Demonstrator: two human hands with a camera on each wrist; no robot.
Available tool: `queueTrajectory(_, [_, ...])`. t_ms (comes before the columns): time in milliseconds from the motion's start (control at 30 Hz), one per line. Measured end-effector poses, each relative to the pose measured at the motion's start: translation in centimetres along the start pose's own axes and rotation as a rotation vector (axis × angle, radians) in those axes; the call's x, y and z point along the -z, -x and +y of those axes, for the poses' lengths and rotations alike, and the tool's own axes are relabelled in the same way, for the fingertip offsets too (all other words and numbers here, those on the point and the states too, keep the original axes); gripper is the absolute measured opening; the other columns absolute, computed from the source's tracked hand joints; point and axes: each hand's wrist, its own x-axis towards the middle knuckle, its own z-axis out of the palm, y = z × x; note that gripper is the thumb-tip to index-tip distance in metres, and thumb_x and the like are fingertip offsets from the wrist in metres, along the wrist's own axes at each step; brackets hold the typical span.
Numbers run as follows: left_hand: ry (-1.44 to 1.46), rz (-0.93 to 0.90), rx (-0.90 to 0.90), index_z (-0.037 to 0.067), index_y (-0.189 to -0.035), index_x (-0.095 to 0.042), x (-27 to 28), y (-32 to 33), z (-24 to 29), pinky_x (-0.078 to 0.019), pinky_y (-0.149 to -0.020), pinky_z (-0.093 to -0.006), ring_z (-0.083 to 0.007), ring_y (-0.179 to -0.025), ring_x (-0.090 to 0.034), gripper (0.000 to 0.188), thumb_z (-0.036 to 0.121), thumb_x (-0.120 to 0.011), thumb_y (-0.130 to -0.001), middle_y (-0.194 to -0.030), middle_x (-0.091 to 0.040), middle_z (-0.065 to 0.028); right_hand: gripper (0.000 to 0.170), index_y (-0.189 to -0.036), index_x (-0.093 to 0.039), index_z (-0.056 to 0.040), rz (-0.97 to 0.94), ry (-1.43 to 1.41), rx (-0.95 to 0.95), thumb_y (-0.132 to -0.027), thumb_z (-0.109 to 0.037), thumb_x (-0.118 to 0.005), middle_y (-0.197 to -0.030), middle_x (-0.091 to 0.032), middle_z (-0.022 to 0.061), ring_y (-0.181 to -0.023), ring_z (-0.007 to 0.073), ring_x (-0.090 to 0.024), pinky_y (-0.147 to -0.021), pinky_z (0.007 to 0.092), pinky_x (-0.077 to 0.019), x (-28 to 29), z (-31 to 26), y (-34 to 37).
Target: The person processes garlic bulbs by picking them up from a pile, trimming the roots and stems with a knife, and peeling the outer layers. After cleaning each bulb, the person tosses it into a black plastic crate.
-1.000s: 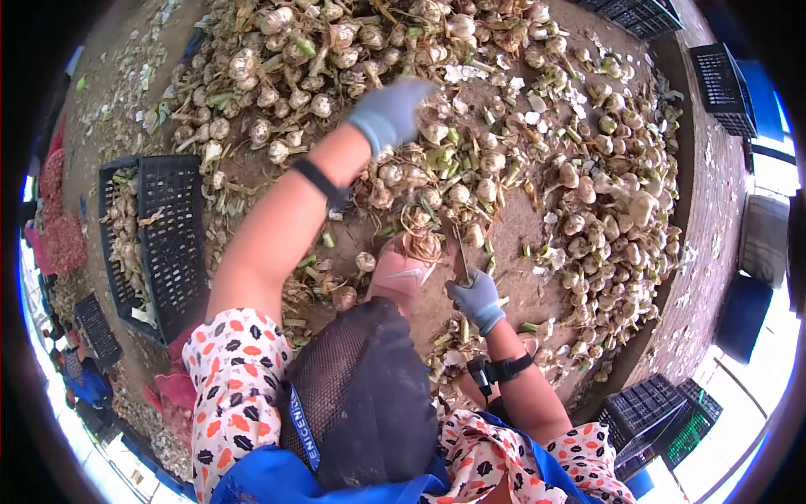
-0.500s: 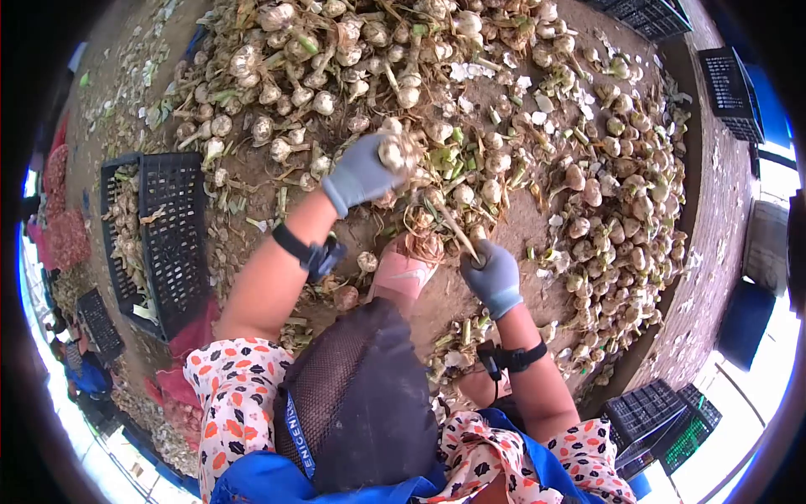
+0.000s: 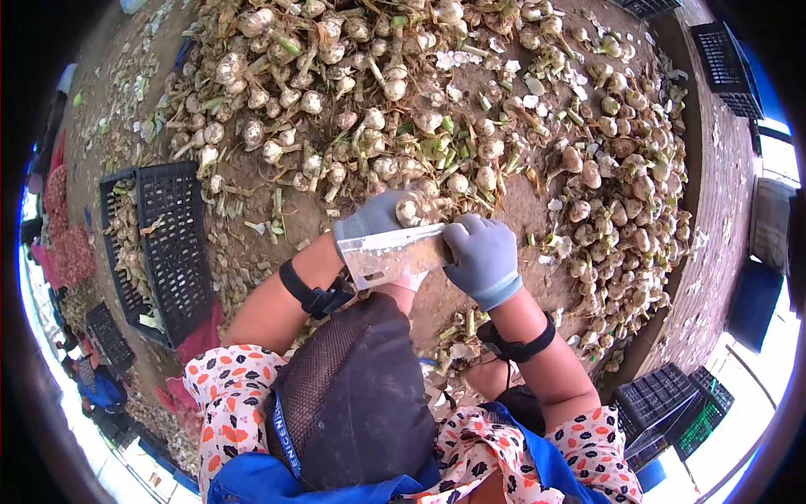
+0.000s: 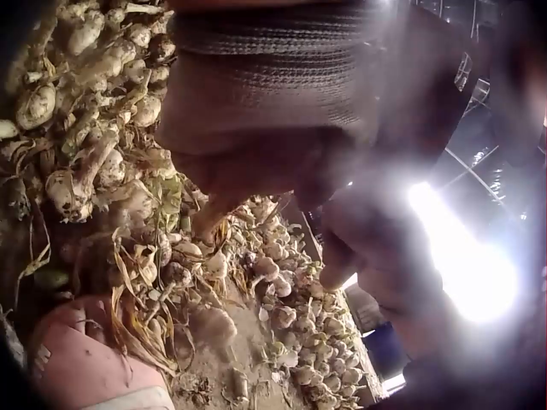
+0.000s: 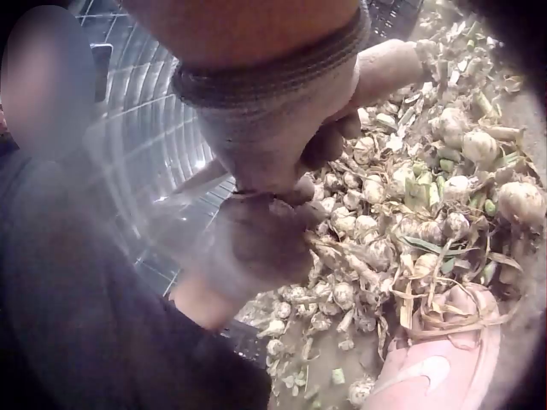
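Observation:
In the head view the gloved left hand [image 3: 374, 217] grips a garlic bulb [image 3: 410, 210] above a pink shoe. Its curled fingers and palm are dark in the left wrist view, where the hand [image 4: 265, 102] fills the top. The gloved right hand [image 3: 484, 259] holds a broad, shiny blade [image 3: 390, 254] by its end; the blade lies across in front of the left hand, close below the bulb. The right wrist view shows the right hand [image 5: 273, 128] near the left; the bulb is hidden there.
Garlic with stems [image 3: 336, 50] is heaped ahead, and trimmed-looking bulbs [image 3: 625, 210] lie at the right beside a raised edge. A black crate [image 3: 176, 244] holding garlic stands at the left. More crates [image 3: 655, 403] are at lower right. The pink shoe [image 5: 440, 367] is below the hands.
The left hand reached over the heap, picked up garlic and came back toward the body. The right hand rose to meet it, and its blade swung from pointing forward to lying across leftward.

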Motion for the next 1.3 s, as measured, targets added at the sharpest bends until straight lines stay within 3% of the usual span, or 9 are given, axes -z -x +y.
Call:
queueTrajectory(100, [1.219, 0.014, 0.390, 0.003, -0.108, -0.062, -0.6, -0.4, -2.6, -0.0516, -0.079, -0.0286, -0.0146, -0.090, -0.063, 0.032, 0.015, -0.068, -0.079, -0.104, -0.065, -0.0062, 0.011, -0.075, -0.055, -0.0113, 0.135, 0.028, -0.005, -0.066, -0.010, -0.062, -0.074, -0.057, 0.0080, -0.063, 0.0301, -0.058, -0.055, 0.0405, -0.0453, -0.3, 1.3, 0.3])
queueTrajectory(200, [0.069, -0.037, -0.130, 0.004, -0.125, -0.048, -0.2, 1.5, 0.5, -0.0493, -0.085, -0.0301, -0.0143, -0.097, -0.059, 0.058, 0.004, -0.072, -0.072, -0.110, -0.061, -0.0054, 0.020, -0.084, -0.061, -0.0039, -0.156, 0.107, -0.797, -0.080, -0.023, -0.058, -0.078, -0.064, 0.0183, -0.075, 0.0355, -0.063, -0.064, 0.0429, -0.0501, -2.4, 8.8, 0.6])
queueTrajectory(367, [0.820, -0.163, 0.173, 0.010, -0.119, -0.052, 0.0, 2.1, -0.5, -0.0472, -0.087, -0.0318, -0.0150, -0.094, -0.059, 0.053, 0.001, -0.072, -0.071, -0.102, -0.062, -0.0026, 0.020, -0.084, -0.060, -0.0075, -0.104, 0.010, -0.730, -0.076, -0.026, -0.059, -0.075, -0.062, 0.0180, -0.075, 0.0384, -0.060, -0.067, 0.0434, -0.0491, -3.9, 10.5, 5.5])
queueTrajectory(500, [-0.738, -0.042, -0.410, 0.011, -0.074, -0.065, 0.3, 0.8, 0.4, -0.0458, -0.060, -0.0345, -0.0236, -0.066, -0.058, 0.017, 0.009, -0.067, -0.057, -0.090, -0.061, -0.0061, 0.019, -0.076, -0.056, -0.0031, 0.013, -0.433, -0.656, -0.074, -0.020, -0.065, -0.068, -0.058, 0.0174, -0.063, 0.0352, -0.057, -0.058, 0.0368, -0.0452, -4.7, 7.7, 5.9])
queueTrajectory(700, [-0.842, -0.102, -0.511, 0.009, -0.071, -0.063, -0.3, 1.3, 1.2, -0.0460, -0.059, -0.0366, -0.0261, -0.069, -0.059, 0.019, 0.010, -0.065, -0.053, -0.086, -0.061, -0.0059, 0.015, -0.074, -0.054, -0.0018, -0.029, -0.665, -0.257, -0.075, -0.014, -0.064, -0.059, -0.053, 0.0060, -0.053, 0.0143, -0.049, -0.052, 0.0302, -0.0425, -1.0, 2.5, 2.1])
queueTrajectory(900, [-0.455, -0.159, -0.531, 0.008, -0.063, -0.055, 1.2, 3.4, 2.3, -0.0463, -0.062, -0.0340, -0.0234, -0.073, -0.058, 0.011, 0.000, -0.058, -0.057, -0.086, -0.059, -0.0058, 0.013, -0.080, -0.059, -0.0043, -0.016, -0.579, -0.906, -0.073, -0.015, -0.063, -0.058, -0.055, 0.0085, -0.051, 0.0224, -0.054, -0.051, 0.0335, -0.0445, -7.1, 7.8, 5.9])
queueTrajectory(1067, [-0.063, 0.100, -0.117, 0.013, -0.116, -0.053, 5.0, 1.9, -3.0, -0.0461, -0.072, -0.0292, -0.0120, -0.078, -0.055, 0.049, -0.008, -0.057, -0.072, -0.090, -0.058, -0.0019, 0.013, -0.081, -0.060, -0.0041, 0.003, -0.885, -1.055, -0.074, -0.014, -0.064, -0.060, -0.054, -0.0011, -0.048, 0.0091, -0.048, -0.044, 0.0261, -0.0395, -7.7, 7.1, 9.8])
queueTrajectory(1200, [-0.119, 0.062, -0.729, 0.011, -0.145, -0.018, 0.6, -5.8, 5.0, -0.0434, -0.098, -0.0373, -0.0242, -0.111, -0.054, 0.082, 0.014, -0.068, -0.080, -0.143, -0.034, -0.0154, 0.014, -0.083, -0.059, -0.0040, -0.116, -0.909, -1.074, -0.074, -0.012, -0.065, -0.060, -0.054, -0.0009, -0.048, 0.0084, -0.048, -0.044, 0.0245, -0.0399, -10.0, 5.8, 10.5])
queueTrajectory(1300, [-0.792, 0.354, 0.127, 0.015, -0.135, -0.042, 7.7, -10.7, 3.9, -0.0499, -0.090, -0.0368, -0.0250, -0.103, -0.059, 0.051, 0.014, -0.056, -0.086, -0.135, -0.046, -0.0122, 0.017, -0.083, -0.057, -0.0032, -0.174, -0.977, -1.060, -0.074, -0.014, -0.067, -0.061, -0.055, 0.0010, -0.048, 0.0100, -0.050, -0.044, 0.0254, -0.0430, -8.4, 4.0, 9.8])
